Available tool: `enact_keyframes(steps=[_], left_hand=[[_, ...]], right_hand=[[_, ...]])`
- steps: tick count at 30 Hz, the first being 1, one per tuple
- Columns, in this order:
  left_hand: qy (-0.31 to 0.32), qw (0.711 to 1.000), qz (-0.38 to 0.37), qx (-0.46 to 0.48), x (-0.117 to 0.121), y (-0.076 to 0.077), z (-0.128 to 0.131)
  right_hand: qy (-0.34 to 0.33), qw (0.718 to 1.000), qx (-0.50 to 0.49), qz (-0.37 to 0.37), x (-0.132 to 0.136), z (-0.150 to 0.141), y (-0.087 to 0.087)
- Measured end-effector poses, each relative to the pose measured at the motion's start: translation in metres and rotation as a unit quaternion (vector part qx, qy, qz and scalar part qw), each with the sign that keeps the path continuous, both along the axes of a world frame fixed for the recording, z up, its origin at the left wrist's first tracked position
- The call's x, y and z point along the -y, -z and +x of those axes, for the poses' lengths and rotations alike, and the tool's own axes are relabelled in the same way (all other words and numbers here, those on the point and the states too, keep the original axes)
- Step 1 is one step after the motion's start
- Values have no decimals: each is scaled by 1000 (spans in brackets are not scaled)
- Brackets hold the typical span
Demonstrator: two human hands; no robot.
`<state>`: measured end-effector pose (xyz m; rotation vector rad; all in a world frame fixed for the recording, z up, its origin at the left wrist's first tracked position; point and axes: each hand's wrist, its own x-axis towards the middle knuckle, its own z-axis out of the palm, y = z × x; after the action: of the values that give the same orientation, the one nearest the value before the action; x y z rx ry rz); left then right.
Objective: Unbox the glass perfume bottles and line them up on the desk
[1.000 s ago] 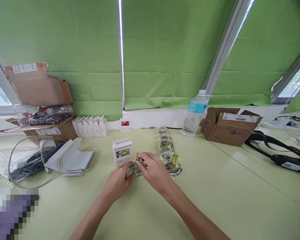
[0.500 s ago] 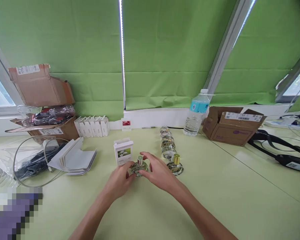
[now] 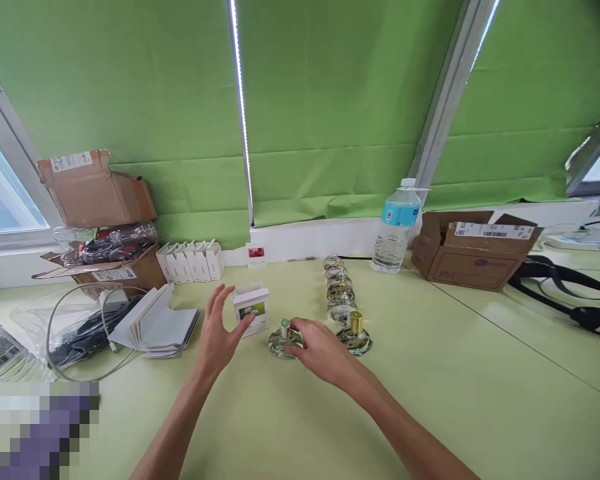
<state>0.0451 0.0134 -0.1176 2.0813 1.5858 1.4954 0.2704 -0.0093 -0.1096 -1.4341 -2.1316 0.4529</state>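
A small round glass perfume bottle (image 3: 282, 341) with a silver cap stands on the pale green table. My right hand (image 3: 319, 349) has its fingers closed round the bottle's right side. My left hand (image 3: 219, 333) is lifted off the bottle with fingers spread, just left of a small white carton (image 3: 252, 310) that stands with its top flap up and a flower picture on its front. To the right of the held bottle stands a gold-capped bottle (image 3: 354, 335), at the near end of a row of several more glass bottles (image 3: 338, 288).
A stack of flat white cartons (image 3: 153, 325) lies at left beside cables in plastic (image 3: 75, 330). Several folded white boxes (image 3: 192, 261) line the back wall. A water bottle (image 3: 395, 229) and an open cardboard box (image 3: 473, 249) stand back right; black straps (image 3: 570, 297) lie far right.
My left hand has let go of the bottle and moved up and left toward the white carton, fingers opening. My right hand stays on the bottle. The camera has shifted slightly.
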Motion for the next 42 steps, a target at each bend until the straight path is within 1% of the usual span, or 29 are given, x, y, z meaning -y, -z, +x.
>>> enact_keyframes(steps=[2, 4, 6, 8, 10, 12, 13, 15, 17, 19, 21, 25, 31, 35, 37, 42], left_hand=[[34, 999, -39, -17, -7, 7, -1], [60, 996, -61, -22, -10, 11, -1], [83, 994, -67, -37, -8, 9, 0], [108, 989, -65, -75, 0, 5, 2], [128, 983, -64, -116, 9, 0, 7], [146, 975, -69, -154, 19, -2, 13], [151, 972, -72, -168, 23, -2, 16], [149, 969, -79, -181, 28, 1, 21], [133, 972, -85, -176, 29, 5, 24], [121, 975, -94, -160, 29, 8, 24], [129, 977, -101, -133, 28, 11, 22], [156, 978, -104, -95, 27, 12, 20], [152, 977, -110, -105, 28, 11, 20], [173, 975, -112, -83, 28, 11, 21], [183, 974, -115, -65, 28, 12, 21], [175, 975, -130, -46, 28, 15, 22]], right_hand=[[12, 999, -36, 13, 3, 0, -9], [37, 995, -85, 29, 7, 1, -19], [68, 986, -144, 57, 10, 2, -27], [89, 968, -215, 93, 13, 4, -33], [85, 949, -285, 108, 16, 6, -37], [51, 937, -333, 97, 19, 8, -41], [25, 936, -340, 85, 21, 9, -43], [-27, 942, -329, 65, 24, 10, -46], [-64, 951, -298, 54, 27, 9, -49], [-89, 959, -266, 48, 29, 8, -50], [-102, 965, -236, 44, 29, 6, -48], [-107, 973, -196, 52, 24, 9, -42], [-89, 978, -172, 78, 17, 16, -40], [-105, 977, -160, 99, 16, 17, -40], [-117, 978, -135, 105, 17, 16, -39], [-120, 982, -70, 131, 18, 12, -34]])
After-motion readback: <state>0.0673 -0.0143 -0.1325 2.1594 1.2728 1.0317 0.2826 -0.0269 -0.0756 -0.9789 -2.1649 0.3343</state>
